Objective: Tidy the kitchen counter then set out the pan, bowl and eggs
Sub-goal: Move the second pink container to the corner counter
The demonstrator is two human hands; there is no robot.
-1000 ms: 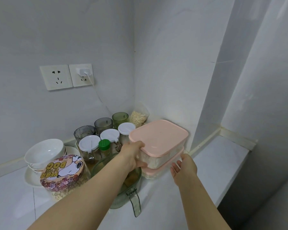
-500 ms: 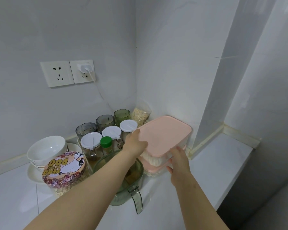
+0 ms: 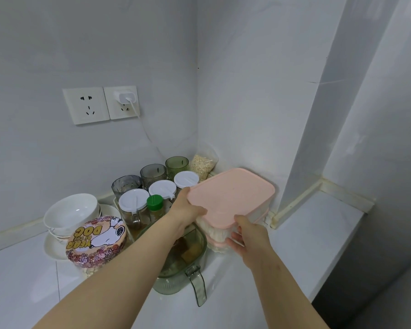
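free: bare worktop (image 3: 318, 236) right of the pink-lidded boxes (image 3: 233, 195), and its front-left stretch | blocked: jars (image 3: 133, 201), glasses (image 3: 153, 173), bowls (image 3: 71, 212), tin (image 3: 96, 243) and green jug (image 3: 180, 267) crowd the corner left of the boxes | walls (image 3: 235, 103) close behind, pillar (image 3: 318, 143) just right

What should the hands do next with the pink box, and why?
Probably settle the top pink-lidded box flat and square on the lower pink box, then let go. The left hand and the right hand both grip the top box, and it does not look lined up with the one beneath.
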